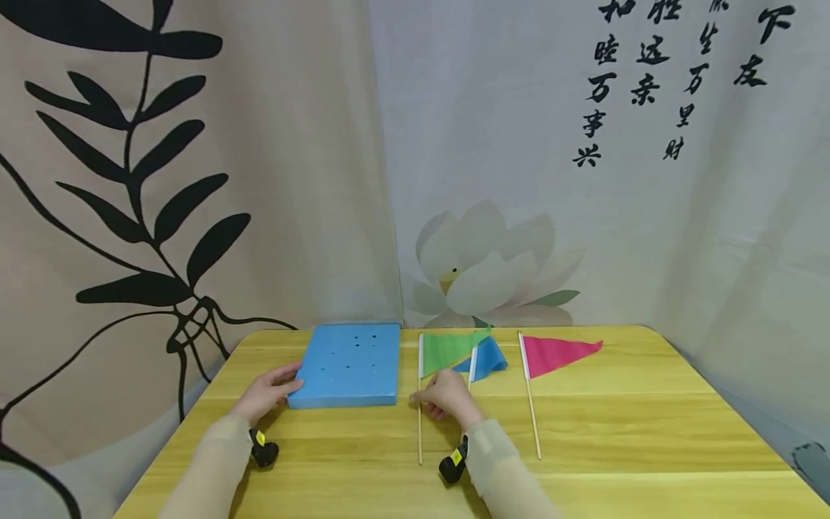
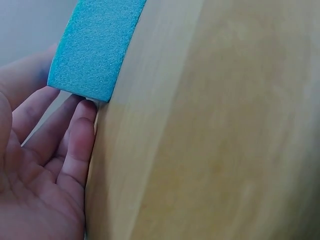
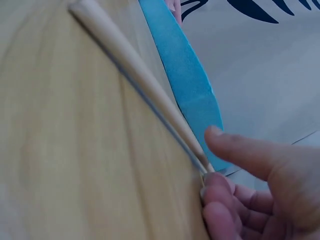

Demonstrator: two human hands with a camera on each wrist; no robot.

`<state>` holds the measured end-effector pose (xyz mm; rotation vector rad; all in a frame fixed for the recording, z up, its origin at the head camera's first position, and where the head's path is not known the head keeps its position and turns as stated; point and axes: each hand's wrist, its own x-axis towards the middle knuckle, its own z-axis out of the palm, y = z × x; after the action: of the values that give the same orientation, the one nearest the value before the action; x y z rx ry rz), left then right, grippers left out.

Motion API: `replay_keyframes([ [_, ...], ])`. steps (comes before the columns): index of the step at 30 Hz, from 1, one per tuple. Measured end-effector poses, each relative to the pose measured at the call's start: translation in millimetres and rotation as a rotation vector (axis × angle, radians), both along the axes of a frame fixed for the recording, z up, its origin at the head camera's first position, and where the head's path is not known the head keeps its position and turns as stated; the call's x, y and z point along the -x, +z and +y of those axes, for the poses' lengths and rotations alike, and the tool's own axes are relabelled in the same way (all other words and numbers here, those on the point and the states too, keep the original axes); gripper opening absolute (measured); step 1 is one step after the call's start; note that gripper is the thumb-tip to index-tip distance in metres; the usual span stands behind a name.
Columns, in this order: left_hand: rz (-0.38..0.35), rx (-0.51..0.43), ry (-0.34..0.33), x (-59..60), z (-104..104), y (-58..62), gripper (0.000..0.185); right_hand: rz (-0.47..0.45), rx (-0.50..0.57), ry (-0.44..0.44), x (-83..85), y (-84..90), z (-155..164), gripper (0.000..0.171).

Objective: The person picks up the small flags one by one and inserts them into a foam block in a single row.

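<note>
My left hand [image 1: 267,393] rests at the left edge of a blue foam block [image 1: 363,371] with small holes in its top, its fingers against the corner in the left wrist view. Over the wooden stick of a green pennant flag [image 1: 447,352] is my right hand [image 1: 447,395]. In the right wrist view, the fingertips [image 3: 215,185] meet the stick [image 3: 145,82], while the thumb stands apart above it. A blue flag [image 1: 491,358] lies beside the green one, its stick partly hidden by the right hand.
A pink pennant flag [image 1: 558,355] on its stick lies to the right. All of it is on a wooden table [image 1: 622,432]. Behind hangs a printed curtain [image 1: 311,180] with leaves, a lotus and black writing.
</note>
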<state>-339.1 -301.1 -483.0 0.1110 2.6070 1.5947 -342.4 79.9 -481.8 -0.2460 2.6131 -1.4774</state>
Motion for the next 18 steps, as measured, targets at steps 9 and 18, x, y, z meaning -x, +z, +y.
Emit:
replay_keyframes([
  [9,0.009,0.008,0.013,-2.7,0.3,0.8,0.066,0.056,-0.034,-0.006,-3.0,3.7,-5.9,0.034],
  [18,-0.003,-0.012,0.019,-1.4,0.8,-1.0,0.067,0.068,-0.075,-0.043,-4.5,1.9,-5.4,0.030],
])
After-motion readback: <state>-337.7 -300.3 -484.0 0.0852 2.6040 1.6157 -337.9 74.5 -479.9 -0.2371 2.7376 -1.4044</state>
